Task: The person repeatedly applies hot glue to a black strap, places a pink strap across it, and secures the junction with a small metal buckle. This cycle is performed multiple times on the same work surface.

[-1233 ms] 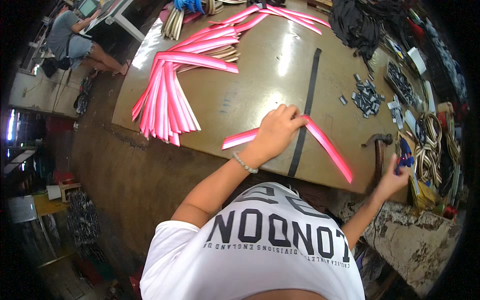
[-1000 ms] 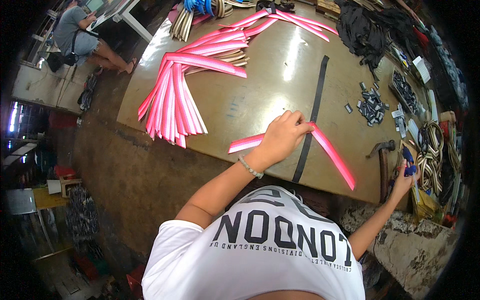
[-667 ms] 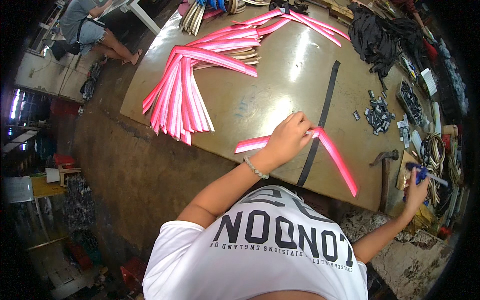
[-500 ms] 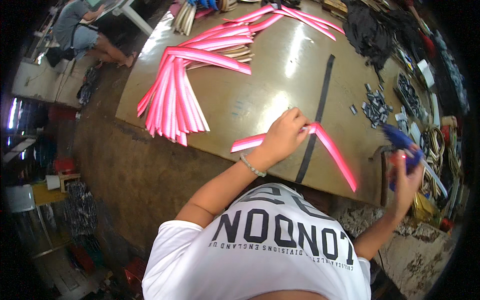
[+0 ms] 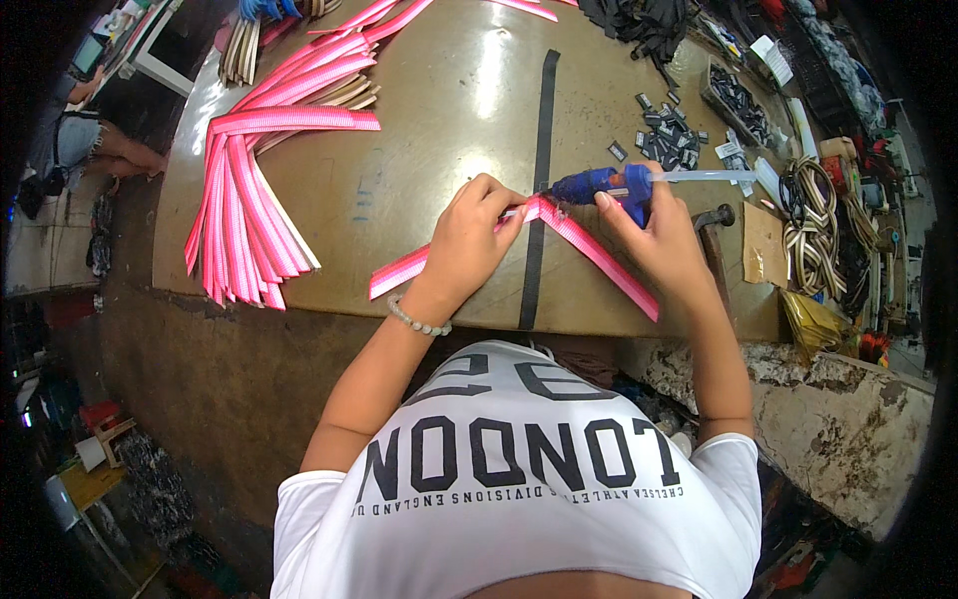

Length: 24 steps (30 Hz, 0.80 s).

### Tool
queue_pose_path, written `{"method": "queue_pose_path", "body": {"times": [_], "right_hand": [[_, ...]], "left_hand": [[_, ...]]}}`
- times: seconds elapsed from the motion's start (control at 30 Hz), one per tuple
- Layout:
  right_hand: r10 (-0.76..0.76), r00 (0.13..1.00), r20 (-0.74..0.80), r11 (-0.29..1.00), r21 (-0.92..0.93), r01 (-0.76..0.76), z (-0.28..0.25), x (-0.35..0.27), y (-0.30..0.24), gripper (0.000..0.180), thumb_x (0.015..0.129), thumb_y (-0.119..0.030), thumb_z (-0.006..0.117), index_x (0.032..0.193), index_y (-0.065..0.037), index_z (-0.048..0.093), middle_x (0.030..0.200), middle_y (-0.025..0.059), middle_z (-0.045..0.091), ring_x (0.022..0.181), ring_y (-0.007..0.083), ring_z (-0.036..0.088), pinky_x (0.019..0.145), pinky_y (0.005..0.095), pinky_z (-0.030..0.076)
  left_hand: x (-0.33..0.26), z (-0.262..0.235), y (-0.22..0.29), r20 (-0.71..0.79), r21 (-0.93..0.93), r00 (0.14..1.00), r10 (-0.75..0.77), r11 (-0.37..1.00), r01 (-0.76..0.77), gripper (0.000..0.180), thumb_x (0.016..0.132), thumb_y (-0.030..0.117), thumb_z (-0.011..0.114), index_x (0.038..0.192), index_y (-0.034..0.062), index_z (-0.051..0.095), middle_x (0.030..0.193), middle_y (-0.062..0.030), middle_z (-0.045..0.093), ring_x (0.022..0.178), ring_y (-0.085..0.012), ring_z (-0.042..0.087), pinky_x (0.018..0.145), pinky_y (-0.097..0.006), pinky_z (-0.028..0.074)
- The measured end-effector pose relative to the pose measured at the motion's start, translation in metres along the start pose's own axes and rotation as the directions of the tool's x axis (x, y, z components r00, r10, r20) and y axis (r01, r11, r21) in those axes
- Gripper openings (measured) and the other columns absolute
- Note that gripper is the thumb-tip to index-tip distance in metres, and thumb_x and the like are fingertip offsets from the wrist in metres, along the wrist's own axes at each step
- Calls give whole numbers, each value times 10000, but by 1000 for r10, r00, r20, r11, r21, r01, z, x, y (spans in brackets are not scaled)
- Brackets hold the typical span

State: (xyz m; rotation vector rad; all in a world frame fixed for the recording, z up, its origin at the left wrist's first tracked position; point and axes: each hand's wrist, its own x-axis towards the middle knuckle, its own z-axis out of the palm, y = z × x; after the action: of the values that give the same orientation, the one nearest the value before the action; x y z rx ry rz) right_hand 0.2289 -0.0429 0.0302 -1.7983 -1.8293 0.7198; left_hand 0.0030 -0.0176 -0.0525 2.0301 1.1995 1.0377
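Note:
My left hand [image 5: 469, 238] pinches a pink and white striped webbing strap [image 5: 604, 262] near its bend. From there its two lengths slope down toward the table's front edge, one to each side. In my right hand [image 5: 661, 240] is a blue glue gun [image 5: 604, 188], gripped by its handle, with a long pale glue stick [image 5: 704, 176] standing out of its back. The gun's nozzle points left and sits at the strap's bend; whether it touches cannot be made out. Beneath the bend a black strip [image 5: 539, 130] runs across the table.
A fanned pile of pink folded straps [image 5: 244, 205] lies on the left of the table [image 5: 439, 130]. Small black buckles [image 5: 671, 135] are scattered at the right, near a filled tray [image 5: 738, 105]. Coiled cords [image 5: 810, 215] and a clamp [image 5: 711, 218] are at the right edge. Another person [image 5: 85, 145] sits far left.
My right hand has brought the glue gun in from the right side to the strap's bend. My left hand keeps its pinch on the strap. The whole view has shifted.

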Motion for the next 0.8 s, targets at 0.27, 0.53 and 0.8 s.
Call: {"method": "queue_pose_path", "body": {"times": [0.27,0.53,0.8], "right_hand": [[-88,996,-34,996,21,88,6,-10,3,444,912,-344,677,1145,-15,492,846,220,694,753,383,696,667,418,526],[4,980,198,997,79,-20,-4,-45,-3,400,886,-352,710,1069,-32,554,742,153,659,623,284,659,602,348,503],[397,491,-775,846,102,-523,-88,-76,145,530,963,-471,580,1071,48,599,918,174,682,803,314,654,768,391,498]], "left_hand": [[-1,2,-1,22,-49,999,-49,998,50,116,836,94,706,921,16,697,868,-118,589,809,-296,598,722,-391,491],[0,3,-2,15,-8,1000,-15,1000,16,125,858,95,707,941,2,706,853,-129,591,746,-257,605,688,-348,501],[1,1,4,38,-34,996,-77,996,79,120,861,111,693,924,10,703,861,-123,592,760,-269,601,692,-363,494]]}}
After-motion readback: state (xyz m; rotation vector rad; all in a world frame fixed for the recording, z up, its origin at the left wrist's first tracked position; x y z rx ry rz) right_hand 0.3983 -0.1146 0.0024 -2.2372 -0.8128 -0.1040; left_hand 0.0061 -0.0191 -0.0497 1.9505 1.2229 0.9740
